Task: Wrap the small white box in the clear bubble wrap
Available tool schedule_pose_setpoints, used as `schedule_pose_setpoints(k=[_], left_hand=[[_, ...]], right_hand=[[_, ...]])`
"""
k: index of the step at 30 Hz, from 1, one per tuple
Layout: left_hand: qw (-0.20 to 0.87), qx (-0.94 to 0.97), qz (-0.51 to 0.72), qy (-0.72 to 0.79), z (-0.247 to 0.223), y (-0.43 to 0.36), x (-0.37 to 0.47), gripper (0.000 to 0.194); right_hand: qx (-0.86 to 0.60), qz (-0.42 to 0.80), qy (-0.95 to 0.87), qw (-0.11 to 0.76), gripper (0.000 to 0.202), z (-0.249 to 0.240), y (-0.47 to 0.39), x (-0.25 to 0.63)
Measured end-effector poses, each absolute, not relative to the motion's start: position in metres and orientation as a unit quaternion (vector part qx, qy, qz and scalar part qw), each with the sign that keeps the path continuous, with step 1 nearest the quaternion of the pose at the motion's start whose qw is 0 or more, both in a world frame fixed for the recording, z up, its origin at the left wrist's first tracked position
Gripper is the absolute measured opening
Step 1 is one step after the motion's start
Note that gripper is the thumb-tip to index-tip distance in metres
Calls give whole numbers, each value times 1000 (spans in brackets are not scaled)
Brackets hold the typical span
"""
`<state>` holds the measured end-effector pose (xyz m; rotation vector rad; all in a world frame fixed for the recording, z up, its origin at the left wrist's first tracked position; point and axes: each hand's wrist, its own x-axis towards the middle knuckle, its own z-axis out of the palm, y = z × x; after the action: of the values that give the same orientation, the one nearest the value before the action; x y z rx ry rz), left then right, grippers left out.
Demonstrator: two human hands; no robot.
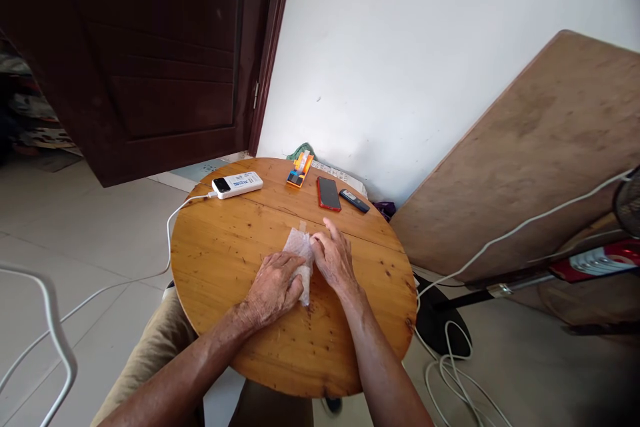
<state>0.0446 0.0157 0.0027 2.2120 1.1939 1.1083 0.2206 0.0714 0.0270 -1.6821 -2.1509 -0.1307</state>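
A small flat packet of translucent bubble wrap [299, 240] lies near the middle of the round wooden table. A short strip of clear tape [303, 226] shows at its far end. My left hand [275, 283] rests flat across the packet's left side, fingers stretched over it, covering part of the wrap. At the right edge, my right hand [334, 257] has its thumb and a bent finger on the wrap, while another finger sticks up. What the wrap encloses is hidden.
Along the table's [215, 267] far side are a white power bank [237, 185] with a cable, an orange tape dispenser [300, 169], a red-edged phone [329, 193] and a dark handheld device [355, 200]. A brown board [500, 167] leans on the wall; cables [450, 360] lie on the floor.
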Motion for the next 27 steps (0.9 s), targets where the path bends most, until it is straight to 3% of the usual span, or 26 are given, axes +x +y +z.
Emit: schedule_pose_setpoints(k=[4,12,18,22,27], left_hand=[[189,788,393,434,2,16,45,39],[197,787,397,429,4,15,45,39],[198,786,396,431,6,14,45,38],[190,780,398,443,5,14,45,36],[187,778,408,439,2,15,46,34]], right_hand=[[-581,-35,-779,234,28,24,70,223],[-576,-5,-788,217,28,22,69,225],[-584,18,-752,305,40,19,73,228],[-588,33,-734,340,28,22,74,230],[-577,65,-748,322,16,23,72,227]])
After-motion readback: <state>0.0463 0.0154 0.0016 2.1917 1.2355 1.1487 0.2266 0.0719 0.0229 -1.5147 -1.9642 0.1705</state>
